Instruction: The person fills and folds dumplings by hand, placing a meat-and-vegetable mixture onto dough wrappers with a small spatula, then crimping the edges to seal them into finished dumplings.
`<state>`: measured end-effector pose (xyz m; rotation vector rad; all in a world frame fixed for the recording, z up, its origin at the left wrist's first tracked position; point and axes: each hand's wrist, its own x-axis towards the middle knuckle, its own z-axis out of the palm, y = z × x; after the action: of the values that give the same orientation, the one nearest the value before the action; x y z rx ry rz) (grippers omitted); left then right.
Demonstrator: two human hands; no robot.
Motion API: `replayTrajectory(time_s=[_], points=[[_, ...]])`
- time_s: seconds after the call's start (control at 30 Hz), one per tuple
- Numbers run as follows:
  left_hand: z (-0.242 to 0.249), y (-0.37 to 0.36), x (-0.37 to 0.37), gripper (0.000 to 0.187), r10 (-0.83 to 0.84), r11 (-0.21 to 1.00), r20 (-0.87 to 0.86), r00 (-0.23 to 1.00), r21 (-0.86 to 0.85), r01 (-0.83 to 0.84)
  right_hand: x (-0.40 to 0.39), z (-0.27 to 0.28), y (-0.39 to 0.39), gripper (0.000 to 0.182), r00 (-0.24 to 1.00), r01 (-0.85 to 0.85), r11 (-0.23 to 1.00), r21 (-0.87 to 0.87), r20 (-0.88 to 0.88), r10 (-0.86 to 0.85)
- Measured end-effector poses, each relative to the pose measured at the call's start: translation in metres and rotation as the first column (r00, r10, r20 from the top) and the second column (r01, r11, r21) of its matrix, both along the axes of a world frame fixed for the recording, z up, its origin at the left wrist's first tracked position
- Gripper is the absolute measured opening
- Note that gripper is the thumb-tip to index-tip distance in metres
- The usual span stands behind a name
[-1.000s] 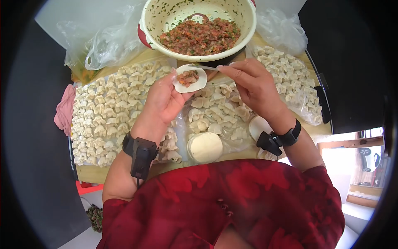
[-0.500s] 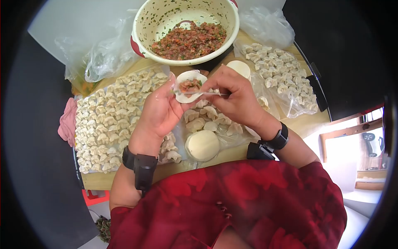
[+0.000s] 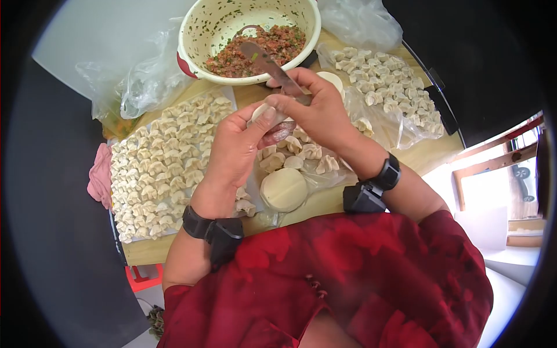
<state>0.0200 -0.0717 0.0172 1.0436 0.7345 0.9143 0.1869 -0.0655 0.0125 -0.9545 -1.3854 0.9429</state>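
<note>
Over the middle of the table, my left hand (image 3: 235,136) cups a dumpling (image 3: 259,112) whose white wrapper is folded over. Its thumb presses on the near side. My right hand (image 3: 322,110) meets it from the right, thumb and fingers pinching the wrapper's edge. That same hand keeps hold of a flat metal spatula (image 3: 270,65), its blade tilted up to the left with green bits on it. The filling inside the dumpling is hidden by the dough and my fingers. Just beyond, a cream bowl (image 3: 315,49) contains minced filling (image 3: 284,43).
Rows of finished dumplings (image 3: 168,156) cover the left side; more dumplings (image 3: 386,87) lie at the right and some (image 3: 310,152) in the middle. Round wrappers are stacked near me (image 3: 284,190) and by the bowl (image 3: 332,80). Plastic bags (image 3: 148,78) and a pink cloth (image 3: 100,174) lie around.
The open wrapper with filling showing is now folded over. The spatula has swung from lying across the wrapper to pointing up toward the bowl. Both hands have come together on the dumpling.
</note>
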Motion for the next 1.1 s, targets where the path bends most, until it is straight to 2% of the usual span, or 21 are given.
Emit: replayTrajectory(time_s=[0.07, 0.1, 0.2, 0.33, 0.4, 0.43, 0.5, 0.63, 0.73, 0.8, 0.83, 0.9, 0.93, 1.0, 1.03, 1.1], points=[[0.004, 0.002, -0.003, 0.033, -0.008, 0.999, 0.03, 1.0, 0.031, 0.007, 0.012, 0.003, 0.0, 0.033, 0.993, 0.007, 1.0, -0.009, 0.12, -0.006], [0.006, 0.002, -0.005, 0.033, -0.019, 0.998, 0.063, 0.998, 0.06, 0.015, 0.017, 0.013, -0.006, 0.036, 0.991, -0.121, 0.977, -0.178, 0.034, 0.13], [0.008, 0.001, -0.005, 0.032, -0.004, 0.998, 0.069, 0.998, 0.055, 0.0, 0.022, 0.013, -0.011, 0.029, 0.981, -0.168, 0.963, -0.209, 0.059, 0.184], [0.005, 0.003, -0.005, 0.032, -0.047, 0.998, 0.031, 0.998, 0.052, 0.045, 0.023, 0.003, -0.011, 0.024, 0.989, -0.145, 0.985, -0.094, 0.012, 0.146], [0.007, 0.002, -0.001, 0.03, 0.053, 0.988, 0.025, 0.998, 0.143, -0.056, 0.027, 0.008, -0.013, 0.017, 0.99, -0.11, 0.984, -0.141, 0.07, 0.121], [0.008, 0.002, 0.0, 0.03, 0.051, 0.988, 0.023, 0.998, 0.144, -0.054, 0.027, 0.007, -0.013, 0.017, 0.991, -0.109, 0.984, -0.139, 0.068, 0.119], [0.008, 0.003, 0.001, 0.029, 0.178, 0.968, -0.036, 0.983, 0.188, -0.168, 0.027, 0.006, -0.013, 0.014, 0.997, -0.053, 0.995, -0.09, 0.057, 0.058], [0.005, 0.001, 0.004, 0.026, 0.208, 0.961, -0.021, 0.978, 0.191, -0.2, 0.019, 0.005, -0.015, 0.013, 0.999, -0.05, 0.998, 0.025, -0.016, 0.051], [0.0, 0.001, 0.005, 0.023, 0.237, 0.947, -0.113, 0.965, 0.247, -0.204, 0.02, 0.006, -0.016, 0.014, 0.999, -0.018, 0.999, 0.035, 0.05, 0.016], [-0.004, 0.004, 0.005, 0.02, 0.34, 0.855, -0.181, 0.923, 0.468, -0.224, 0.023, 0.011, -0.019, 0.014, 0.99, 0.01, 1.0, -0.026, 0.138, -0.006], [-0.003, 0.004, 0.007, 0.02, 0.33, 0.858, -0.184, 0.926, 0.467, -0.213, 0.025, 0.011, -0.02, 0.014, 0.991, 0.021, 0.999, -0.028, 0.135, -0.017], [-0.001, 0.002, 0.011, 0.017, 0.395, 0.792, -0.194, 0.898, 0.567, -0.225, 0.025, 0.011, -0.019, 0.012, 0.973, 0.024, 0.999, 0.031, 0.227, -0.031], [-0.002, 0.003, 0.011, 0.017, 0.372, 0.798, -0.193, 0.908, 0.566, -0.206, 0.024, 0.01, -0.019, 0.012, 0.972, 0.05, 0.998, 0.031, 0.229, -0.055], [-0.005, 0.008, 0.012, 0.014, 0.411, 0.755, -0.217, 0.885, 0.625, -0.198, 0.025, 0.006, -0.018, 0.007, 0.939, 0.065, 0.949, 0.308, 0.303, -0.162], [-0.005, 0.009, 0.015, 0.014, 0.369, 0.767, -0.214, 0.904, 0.619, -0.166, 0.026, 0.008, -0.019, 0.007, 0.929, 0.107, 0.947, 0.303, 0.309, -0.204], [-0.004, 0.008, 0.021, 0.01, 0.384, 0.824, -0.191, 0.903, 0.513, -0.241, 0.026, 0.009, -0.022, 0.012, 0.908, 0.044, 0.886, 0.462, 0.35, -0.228]])
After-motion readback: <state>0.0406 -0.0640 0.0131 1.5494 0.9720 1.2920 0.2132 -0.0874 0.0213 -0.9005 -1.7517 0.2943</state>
